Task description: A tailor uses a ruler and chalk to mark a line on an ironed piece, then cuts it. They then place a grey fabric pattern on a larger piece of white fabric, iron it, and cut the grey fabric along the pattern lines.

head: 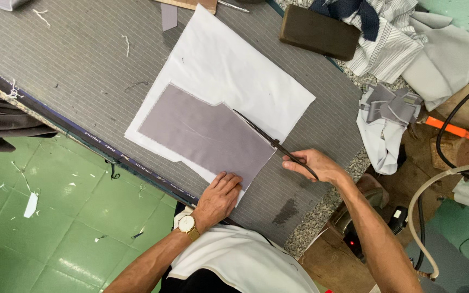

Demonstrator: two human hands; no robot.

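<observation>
A grey fabric piece [202, 133] lies on top of a larger white fabric sheet [229, 65], both spread on a table covered in grey striped cloth [71, 59]. My left hand [219, 196] presses flat on the near corner of the grey piece; a gold watch with a white face is on that wrist. My right hand [313, 164] grips the handles of black scissors [264, 135], whose blades run along the right edge of the grey piece, cutting into the white sheet.
A dark rectangular block [318, 31] sits at the table's far side beside a heap of striped and grey cloth [403, 38]. White and grey scraps [384, 122] hang at the right edge. Cables, an orange tool and an iron lie right. Green tiled floor [55, 217] with scraps is left.
</observation>
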